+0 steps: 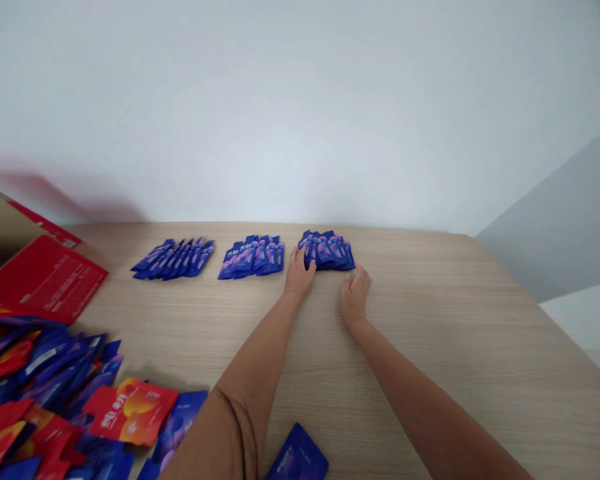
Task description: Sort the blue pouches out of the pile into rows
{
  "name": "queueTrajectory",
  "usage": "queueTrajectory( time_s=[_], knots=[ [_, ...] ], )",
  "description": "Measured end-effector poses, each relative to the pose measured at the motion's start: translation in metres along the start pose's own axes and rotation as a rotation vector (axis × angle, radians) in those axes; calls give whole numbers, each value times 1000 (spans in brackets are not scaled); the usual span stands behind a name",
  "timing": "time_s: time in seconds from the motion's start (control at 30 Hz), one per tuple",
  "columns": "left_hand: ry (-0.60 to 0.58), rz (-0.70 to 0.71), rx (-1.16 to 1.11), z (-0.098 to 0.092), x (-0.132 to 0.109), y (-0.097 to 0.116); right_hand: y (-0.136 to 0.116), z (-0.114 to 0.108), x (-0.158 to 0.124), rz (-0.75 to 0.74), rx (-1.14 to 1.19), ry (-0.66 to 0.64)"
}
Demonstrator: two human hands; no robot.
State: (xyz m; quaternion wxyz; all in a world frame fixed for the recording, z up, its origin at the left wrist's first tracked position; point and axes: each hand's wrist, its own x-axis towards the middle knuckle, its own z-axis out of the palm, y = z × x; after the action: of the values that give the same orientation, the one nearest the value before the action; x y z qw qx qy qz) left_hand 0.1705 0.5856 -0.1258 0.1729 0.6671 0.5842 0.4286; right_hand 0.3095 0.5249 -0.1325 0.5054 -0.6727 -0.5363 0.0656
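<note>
At the back of the table lies a row of overlapping blue-purple packets (330, 252). My left hand (299, 272) grips its left end, with the thumb in front and the fingers along the side. Loosely curved, my right hand (356, 295) is at the front right corner of the same row; its thumb and fingers are apart and nothing shows between them. Two more groups of blue packets lie to the left, a fanned middle group (254, 257) and a far-left group (175, 259) whose packets lean on edge.
A heap of mixed blue and red packets fills the front left, with a red-orange packet (131, 411) on top. Behind it stands an open red carton (47, 280). A single blue packet (299, 457) lies at the near edge. A white wall (290, 113) borders the wooden table (430, 347).
</note>
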Motion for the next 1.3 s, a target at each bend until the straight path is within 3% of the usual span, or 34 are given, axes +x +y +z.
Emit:
queueTrajectory(
  time_s=[0.47, 1.3],
  knots=[
    [97, 9, 82, 0, 2, -2, -1, 3, 0, -2, 11, -1],
    [164, 25, 102, 2, -1, 0, 0, 4, 0, -3, 2, -1]
  ],
)
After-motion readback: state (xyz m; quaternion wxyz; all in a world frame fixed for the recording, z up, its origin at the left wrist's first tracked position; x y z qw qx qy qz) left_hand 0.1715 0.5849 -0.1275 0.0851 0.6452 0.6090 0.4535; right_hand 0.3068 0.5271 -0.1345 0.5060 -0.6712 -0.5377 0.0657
